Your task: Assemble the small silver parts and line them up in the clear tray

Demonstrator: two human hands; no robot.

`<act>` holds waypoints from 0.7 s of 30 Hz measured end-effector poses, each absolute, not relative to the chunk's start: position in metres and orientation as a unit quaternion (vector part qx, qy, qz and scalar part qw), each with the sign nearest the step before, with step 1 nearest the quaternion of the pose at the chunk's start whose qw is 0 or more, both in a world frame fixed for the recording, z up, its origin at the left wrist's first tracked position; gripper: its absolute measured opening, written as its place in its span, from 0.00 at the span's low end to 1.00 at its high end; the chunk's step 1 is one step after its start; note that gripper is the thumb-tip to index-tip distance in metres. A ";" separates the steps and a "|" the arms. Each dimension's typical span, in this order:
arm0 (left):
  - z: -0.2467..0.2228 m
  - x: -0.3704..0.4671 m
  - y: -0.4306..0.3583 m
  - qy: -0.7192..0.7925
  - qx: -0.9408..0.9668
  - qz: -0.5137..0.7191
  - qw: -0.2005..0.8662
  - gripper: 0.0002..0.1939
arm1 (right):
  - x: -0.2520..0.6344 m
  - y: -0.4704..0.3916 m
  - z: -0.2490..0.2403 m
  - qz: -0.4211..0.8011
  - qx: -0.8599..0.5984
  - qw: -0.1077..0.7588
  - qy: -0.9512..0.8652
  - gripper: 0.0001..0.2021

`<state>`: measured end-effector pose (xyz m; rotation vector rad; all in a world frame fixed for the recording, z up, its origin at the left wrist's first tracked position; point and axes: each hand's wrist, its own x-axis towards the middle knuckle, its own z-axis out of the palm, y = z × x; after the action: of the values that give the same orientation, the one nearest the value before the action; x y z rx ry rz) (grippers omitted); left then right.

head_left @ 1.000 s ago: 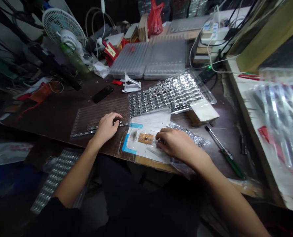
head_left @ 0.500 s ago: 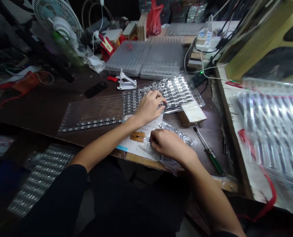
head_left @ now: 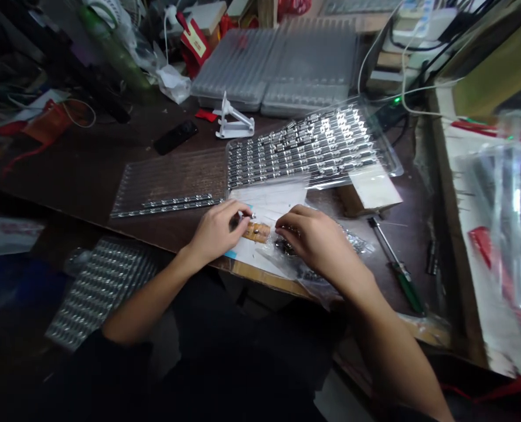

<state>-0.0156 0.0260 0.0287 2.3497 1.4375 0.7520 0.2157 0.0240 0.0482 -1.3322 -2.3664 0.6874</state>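
My left hand [head_left: 218,231] pinches a small metal part [head_left: 250,216] just left of a small brown wooden block [head_left: 256,232] on white paper. On the block's other side, my right hand [head_left: 310,234] has thumb and fingertips together; whatever they hold is too small to make out. Beneath and beside that hand lies a clear plastic bag [head_left: 357,239] of small metal pieces. Behind both hands a clear tray [head_left: 302,143] holds rows of shiny metal parts. A second ribbed tray [head_left: 172,173], left of it, has two rows along its front edge.
A green-handled screwdriver [head_left: 403,278] lies right of the bag, near a white-topped block [head_left: 374,190]. A white stand [head_left: 235,122] and a black phone [head_left: 175,137] are behind the left tray. Stacked clear trays [head_left: 308,64] stand at the back. More trays [head_left: 99,290] sit below the table edge.
My left hand has come back from the filled tray to the wooden block, now with a small metal part. My right hand has lifted slightly from the bag towards the block. The view has tilted down.
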 end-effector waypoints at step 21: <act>-0.007 -0.032 0.011 0.451 0.795 0.338 0.225 0.06 | 0.190 0.029 0.027 0.299 -0.437 0.178 -0.829 0.11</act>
<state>-0.0317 0.0106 -0.0069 2.1931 1.2442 0.9328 0.1896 0.0291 0.0265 -1.2373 -2.3445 0.8466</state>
